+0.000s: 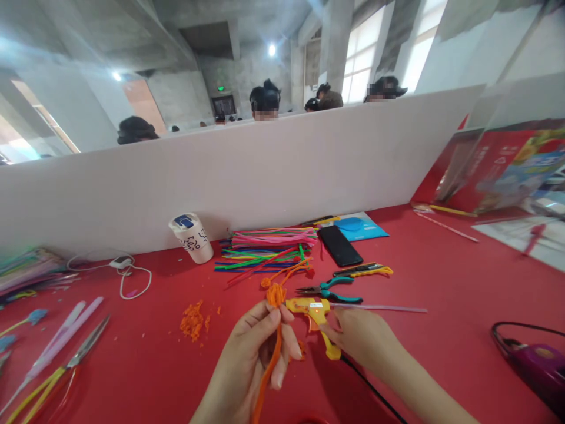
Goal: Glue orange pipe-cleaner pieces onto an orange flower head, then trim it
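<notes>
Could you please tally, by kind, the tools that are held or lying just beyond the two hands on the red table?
Glue gun: 1, held by the right hand
Pliers: 1
Yellow-black cutter: 1
Total: 3 tools; the left hand holds only an orange pipe cleaner.

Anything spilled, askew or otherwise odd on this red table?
A small pile of orange fuzz clippings lies loose on the red table, left of the left hand and its orange pipe cleaner; the right hand holds a glue gun. The paper cup by the white divider looks tilted, though the wide lens may cause that.
</notes>
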